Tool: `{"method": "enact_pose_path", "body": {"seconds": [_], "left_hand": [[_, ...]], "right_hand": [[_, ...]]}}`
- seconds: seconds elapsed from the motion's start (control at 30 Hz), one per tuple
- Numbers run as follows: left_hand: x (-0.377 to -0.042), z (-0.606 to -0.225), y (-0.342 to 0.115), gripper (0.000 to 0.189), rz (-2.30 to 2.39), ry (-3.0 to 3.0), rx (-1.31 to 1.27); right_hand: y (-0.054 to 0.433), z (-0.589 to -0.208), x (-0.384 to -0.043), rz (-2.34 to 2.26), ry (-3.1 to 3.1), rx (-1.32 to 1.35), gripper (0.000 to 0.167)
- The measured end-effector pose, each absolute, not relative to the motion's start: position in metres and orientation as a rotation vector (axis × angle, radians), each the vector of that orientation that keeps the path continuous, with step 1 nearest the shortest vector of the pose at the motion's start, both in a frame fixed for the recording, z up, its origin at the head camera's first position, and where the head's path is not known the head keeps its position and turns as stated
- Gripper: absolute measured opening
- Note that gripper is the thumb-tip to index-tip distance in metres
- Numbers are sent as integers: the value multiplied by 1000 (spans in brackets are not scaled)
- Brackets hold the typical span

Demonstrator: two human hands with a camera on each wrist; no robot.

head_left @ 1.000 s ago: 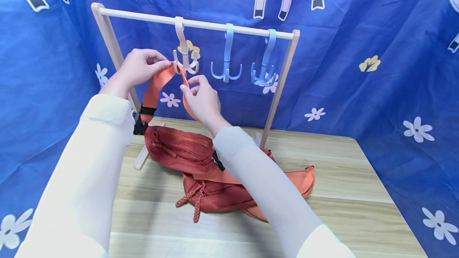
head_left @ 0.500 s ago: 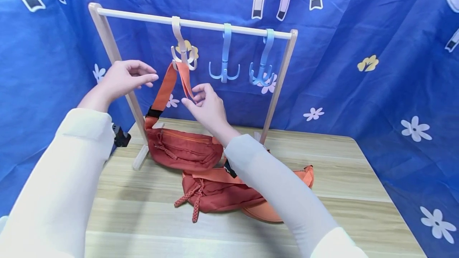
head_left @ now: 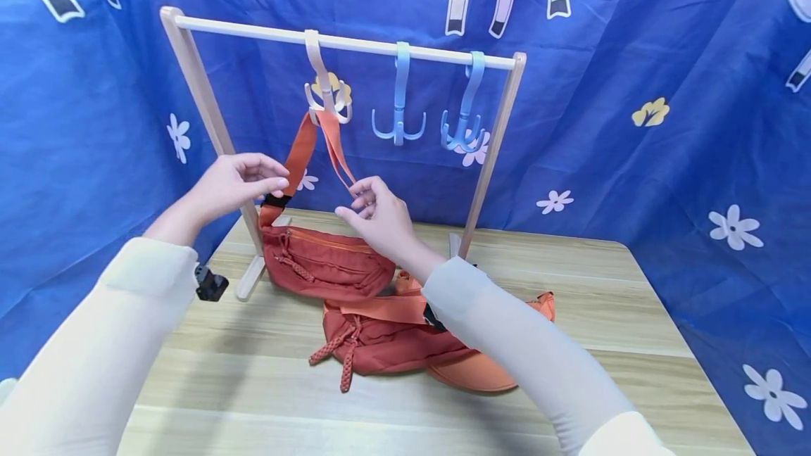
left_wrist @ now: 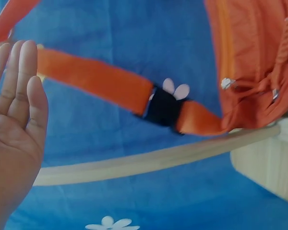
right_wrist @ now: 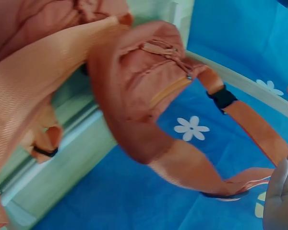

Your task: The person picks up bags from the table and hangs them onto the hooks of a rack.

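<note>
A dark red waist bag (head_left: 326,262) hangs by its orange strap (head_left: 300,150) from the beige multi-prong hook (head_left: 328,100) on the rack's bar. Its black buckle (left_wrist: 164,106) is fastened on the strap's left side. My left hand (head_left: 231,188) is beside that strap, fingers relaxed and holding nothing; in the left wrist view its fingers are straight. My right hand (head_left: 383,220) is at the lower end of the strap's right-hand loop, thumb and fingers apart. Whether its fingertips touch the strap cannot be made out. In the right wrist view, the right hand (right_wrist: 282,196) shows extended fingers.
Two blue hooks (head_left: 399,104) hang farther right on the wooden rack (head_left: 500,125). Another red bag (head_left: 393,347) with braided zip pulls lies on the wooden table (head_left: 304,407), beside an orange item with a rounded edge (head_left: 475,373). A blue patterned cloth (head_left: 589,90) surrounds the table.
Both hands have let go of the strap at the hook and come down; the left also moved leftward. The bag, earlier lifted and tilted, now hangs from the beige hook.
</note>
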State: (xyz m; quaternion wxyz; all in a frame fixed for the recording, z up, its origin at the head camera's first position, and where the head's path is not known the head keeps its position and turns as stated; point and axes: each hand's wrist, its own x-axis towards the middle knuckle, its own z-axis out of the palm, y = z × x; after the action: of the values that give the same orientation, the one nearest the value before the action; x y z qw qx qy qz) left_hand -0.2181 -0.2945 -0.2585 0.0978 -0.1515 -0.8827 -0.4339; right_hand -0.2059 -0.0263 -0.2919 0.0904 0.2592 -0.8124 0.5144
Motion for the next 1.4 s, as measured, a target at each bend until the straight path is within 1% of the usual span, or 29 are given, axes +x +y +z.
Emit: {"method": "enact_pose_path", "body": {"seconds": [0.2, 0.43, 0.63, 0.9, 1.03, 1.17, 1.3, 1.4], "left_hand": [[-209, -284, -284, 16, -1430, -2553, -576], [-201, -314, -265, 12, -1599, -2495, -659], [-192, -340, -242, 17, -1696, -2416, -726], [-177, -372, -209, 23, -1760, -2405, -745], [-170, -384, -194, 25, -1815, -2391, -767], [-158, -381, -177, 25, -1835, -2402, -787], [-145, -375, -159, 26, -1860, -2399, -806], [-146, -389, -150, 30, -1873, -2393, -810]], "right_hand": [[-8, -308, -201, 1550, -2447, 856, 32], [11, -324, -197, 1527, -2525, 920, 32], [25, -336, -192, 1500, -2613, 968, 33], [50, -356, -190, 1462, -2669, 1066, 35], [64, -363, -191, 1469, -2716, 1072, 36], [77, -369, -191, 1444, -2756, 1075, 35], [89, -376, -192, 1392, -2728, 1160, 38], [97, -379, -195, 1383, -2680, 1266, 42]]}}
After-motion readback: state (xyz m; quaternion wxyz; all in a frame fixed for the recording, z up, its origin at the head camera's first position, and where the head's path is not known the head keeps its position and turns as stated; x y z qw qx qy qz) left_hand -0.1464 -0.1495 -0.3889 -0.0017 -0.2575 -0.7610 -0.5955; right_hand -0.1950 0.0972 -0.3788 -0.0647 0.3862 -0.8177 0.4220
